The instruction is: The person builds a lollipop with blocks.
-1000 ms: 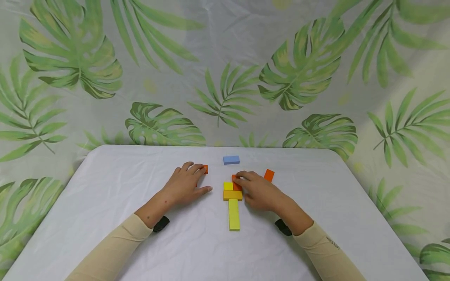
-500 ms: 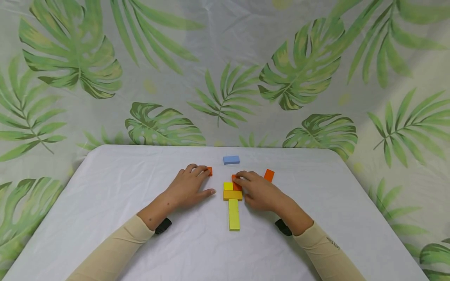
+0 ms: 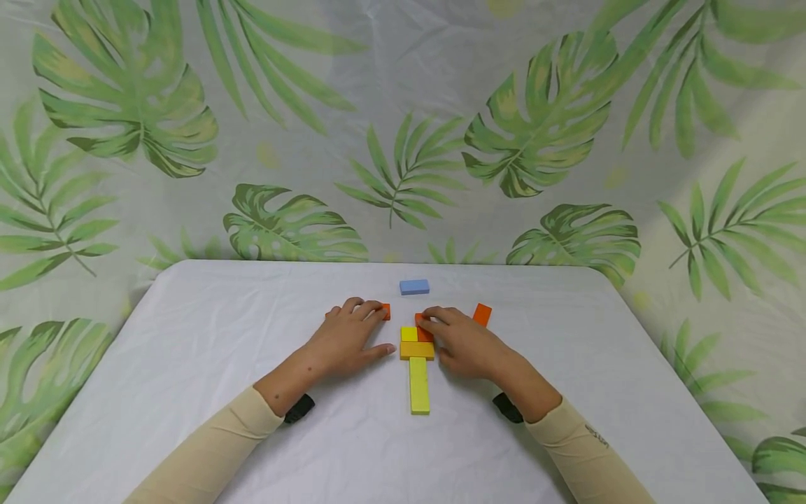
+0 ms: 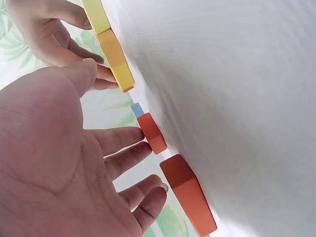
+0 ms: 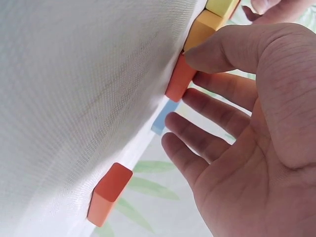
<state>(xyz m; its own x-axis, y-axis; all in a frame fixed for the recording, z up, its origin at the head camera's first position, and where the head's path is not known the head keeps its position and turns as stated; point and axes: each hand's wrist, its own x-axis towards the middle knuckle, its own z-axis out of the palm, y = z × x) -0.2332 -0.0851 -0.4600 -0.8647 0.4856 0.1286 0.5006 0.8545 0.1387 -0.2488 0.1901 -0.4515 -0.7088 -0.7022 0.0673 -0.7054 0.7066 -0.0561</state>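
My left hand (image 3: 343, 339), fingers extended, touches a small orange block (image 4: 153, 134) with its index and middle fingertips; its thumb stands out toward the other blocks. A second orange block (image 4: 190, 197) lies near the ring and little fingers, mostly hidden by the hand in the head view. With thumb and index finger, my right hand (image 3: 475, 348) holds an orange block (image 5: 180, 79) beside a yellow block (image 3: 408, 334). Both lie against the far side of a crosswise amber block (image 3: 417, 351), and a long lime-yellow block (image 3: 419, 387) extends from its near side.
A light blue block (image 3: 414, 287) lies farther back on the white-covered table (image 3: 352, 448). Another orange block (image 3: 482, 313) lies tilted just beyond the right hand. Behind the table hangs a leaf-print cloth (image 3: 403, 91).
My left hand has slid right and slightly nearer, and the orange block at its fingertips has moved with it toward the joined blocks. My right hand has stayed in place.
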